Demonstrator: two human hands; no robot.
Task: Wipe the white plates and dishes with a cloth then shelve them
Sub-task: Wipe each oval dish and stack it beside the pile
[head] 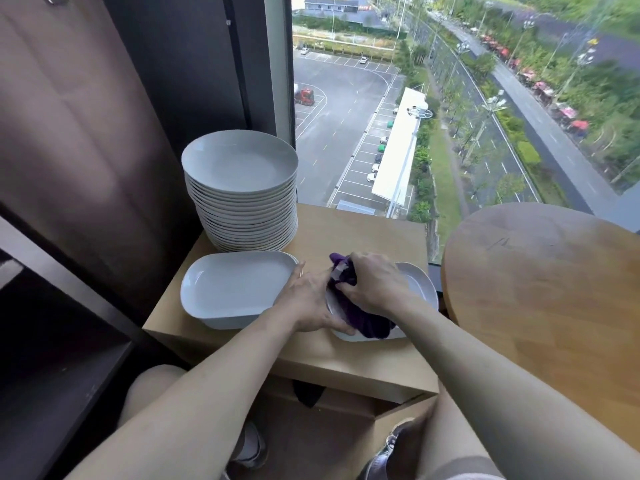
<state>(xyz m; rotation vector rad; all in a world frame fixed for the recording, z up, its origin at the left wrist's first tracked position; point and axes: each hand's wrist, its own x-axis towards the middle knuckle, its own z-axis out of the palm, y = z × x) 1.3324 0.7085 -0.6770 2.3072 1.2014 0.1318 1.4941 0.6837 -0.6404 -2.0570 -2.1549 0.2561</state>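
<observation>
A tall stack of round white plates (242, 188) stands at the back left of a small wooden table (363, 233). In front of it lies a white oblong dish (235, 289). To its right lies a second white dish (420, 284), mostly covered by my hands. My right hand (375, 287) grips a bunched purple cloth (363, 317) and presses it into that dish. At the dish's left edge my left hand (311, 303) holds the rim, its thumb under the near rim.
A round wooden table (540, 282) stands close on the right. Dark shelving (59, 358) is at the left, with a brown curtain (86, 133) behind it. A floor-length window (415, 98) lies straight ahead. My knees and shoes show below the small table.
</observation>
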